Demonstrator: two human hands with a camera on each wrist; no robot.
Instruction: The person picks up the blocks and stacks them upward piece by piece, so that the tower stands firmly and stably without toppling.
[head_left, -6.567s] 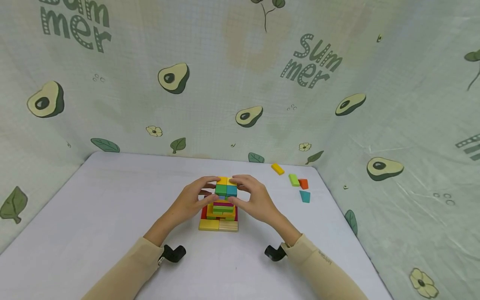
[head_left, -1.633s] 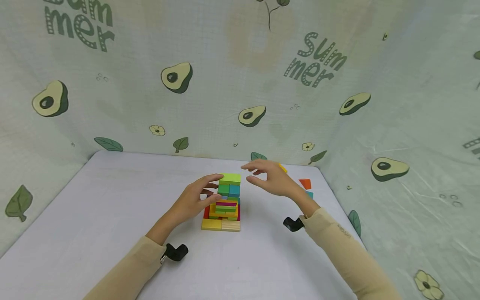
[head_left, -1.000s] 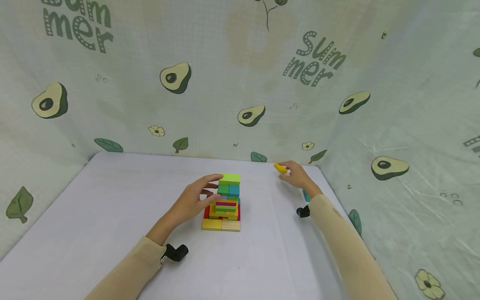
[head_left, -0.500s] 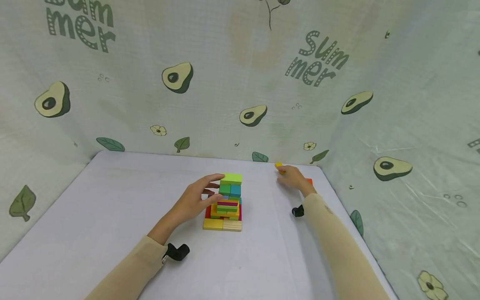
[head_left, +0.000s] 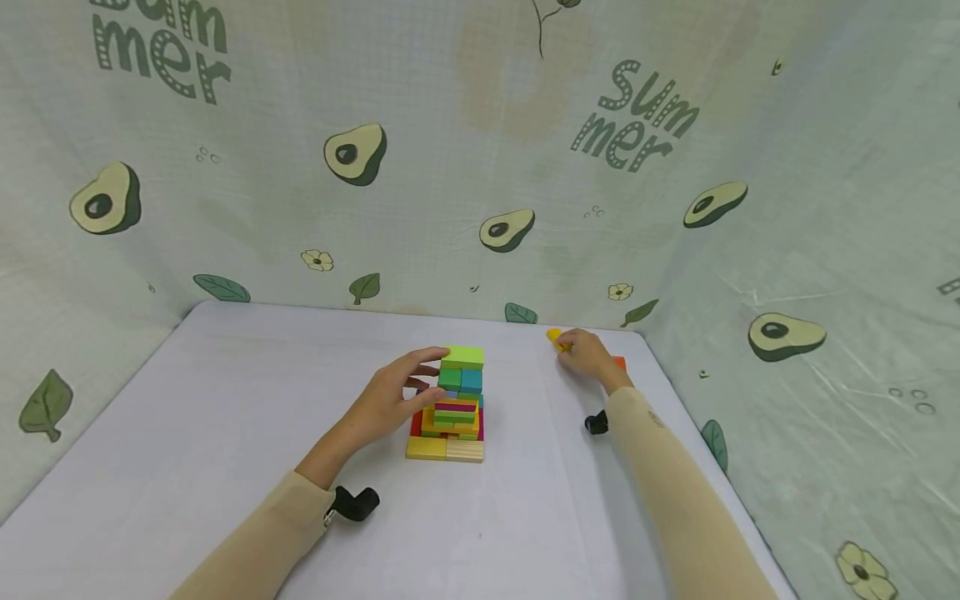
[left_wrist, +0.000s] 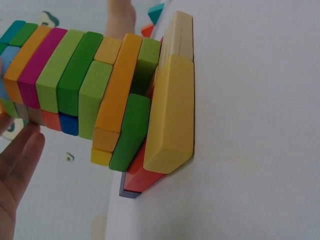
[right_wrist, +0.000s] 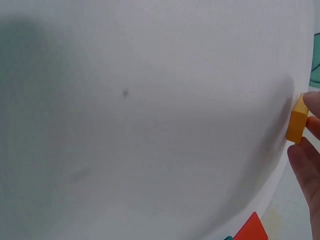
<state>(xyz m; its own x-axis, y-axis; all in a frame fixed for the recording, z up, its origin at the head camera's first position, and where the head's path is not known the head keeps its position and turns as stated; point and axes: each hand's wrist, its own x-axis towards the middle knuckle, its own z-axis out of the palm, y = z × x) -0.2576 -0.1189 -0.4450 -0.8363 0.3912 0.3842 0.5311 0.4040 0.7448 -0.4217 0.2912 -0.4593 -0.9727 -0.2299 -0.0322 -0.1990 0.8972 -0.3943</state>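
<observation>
A tower of colored wooden blocks stands upright on the white table, with a light green block across its top. My left hand is at the tower's left side, thumb toward the front and fingers reaching behind. In the left wrist view, its fairly straight fingertips touch or nearly touch the small blocks on the far side. Over at the back right, my right hand pinches a yellow block between thumb and fingers. The hand hides part of that block.
Just beyond the right hand lies a red-orange block, partly covered by it. A corner of a teal block shows beside it in the right wrist view. The table's back edge meets a patterned cloth wall.
A light green block from the right side now tops the tower. My right hand has left the tower, moved right and back, and taken the yellow block. The left hand has stayed beside the tower.
</observation>
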